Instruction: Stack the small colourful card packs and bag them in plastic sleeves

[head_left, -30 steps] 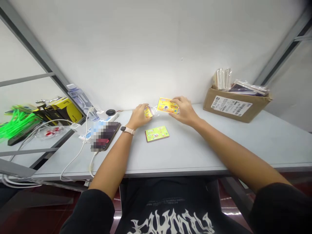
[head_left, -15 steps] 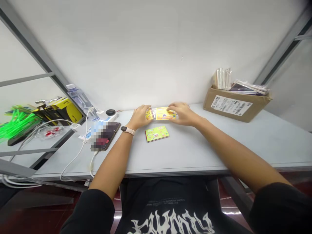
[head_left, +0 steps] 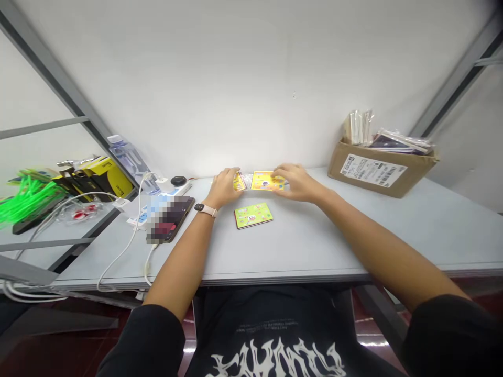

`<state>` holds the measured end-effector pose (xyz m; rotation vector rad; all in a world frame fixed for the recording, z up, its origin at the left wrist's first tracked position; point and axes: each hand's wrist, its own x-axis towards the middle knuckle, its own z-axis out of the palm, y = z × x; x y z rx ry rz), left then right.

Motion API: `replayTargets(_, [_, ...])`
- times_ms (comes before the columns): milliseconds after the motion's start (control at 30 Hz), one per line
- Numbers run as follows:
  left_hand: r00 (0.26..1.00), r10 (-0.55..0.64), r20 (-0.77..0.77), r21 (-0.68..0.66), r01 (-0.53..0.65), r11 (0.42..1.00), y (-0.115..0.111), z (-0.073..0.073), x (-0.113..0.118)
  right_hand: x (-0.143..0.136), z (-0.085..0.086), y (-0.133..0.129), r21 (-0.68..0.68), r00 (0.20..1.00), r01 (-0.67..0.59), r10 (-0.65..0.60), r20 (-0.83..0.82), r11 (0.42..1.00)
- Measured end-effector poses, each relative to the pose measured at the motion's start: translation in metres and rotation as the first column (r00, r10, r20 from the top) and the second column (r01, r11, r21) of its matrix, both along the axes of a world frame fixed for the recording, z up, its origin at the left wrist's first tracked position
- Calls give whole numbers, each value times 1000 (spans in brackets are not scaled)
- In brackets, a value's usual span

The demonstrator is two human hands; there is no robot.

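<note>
Near the back of the grey table, my left hand [head_left: 225, 188] is closed on a yellow packet [head_left: 238, 181] with clear plastic at its right edge. My right hand [head_left: 296, 182] grips the right side of a yellow card [head_left: 263, 180], thumb at the near edge and fingers over the top. The card's left edge lies beside the plastic. Closer to me, a green booklet [head_left: 253, 215] with small printed pictures lies flat, touched by neither hand.
At the right stands a cardboard box [head_left: 371, 167] of wrapped items. On the left are a phone [head_left: 171, 220], a power strip [head_left: 157, 201], white cables, a round black object [head_left: 178, 181] and a plastic bottle [head_left: 131, 162]. Green ties [head_left: 29, 199] lie farther left.
The yellow card has shifted slightly up and away from me with my right hand. My left hand has moved a little to the left. The green booklet has stayed put.
</note>
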<state>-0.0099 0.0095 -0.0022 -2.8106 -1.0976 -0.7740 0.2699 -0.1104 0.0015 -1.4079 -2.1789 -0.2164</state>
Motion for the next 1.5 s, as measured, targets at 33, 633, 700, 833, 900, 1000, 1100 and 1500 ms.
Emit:
replayTargets(33, [1000, 3, -3, -3, -3, 1000, 0, 0, 0, 0, 0, 0, 10, 1000, -8, 8, -4, 1000])
replayTargets(633, [999, -41, -35, 1, 41, 999, -10, 5, 3, 2, 1, 1, 11, 998, -58, 57, 20, 998])
replayTargets(700, [999, -37, -39, 3, 37, 999, -11, 5, 3, 3, 1, 0, -2, 999, -44, 44, 26, 999])
replayTargets(833, [999, -23, -45, 11, 24, 1000, -11, 5, 2, 3, 3, -2, 8, 999, -45, 45, 28, 999])
replayTargets(900, [998, -19, -52, 19, 20, 1000, -11, 5, 2, 2, 5, -3, 20, 998, -55, 54, 27, 998])
replayTargets(1000, [998, 5, -66, 33, -3, 999, -11, 5, 2, 1, 8, -4, 50, 998, -66, 65, 21, 997])
replayTargets(1100, [996, 29, -84, 37, -26, 999, -12, 6, 1, 0, 8, -3, 64, 995, -94, 94, 16, 993])
replayTargets(1500, [989, -82, -126, 19, 85, 996, -16, 9, 2, 5, 4, -2, 24, 998, -63, 63, 30, 998])
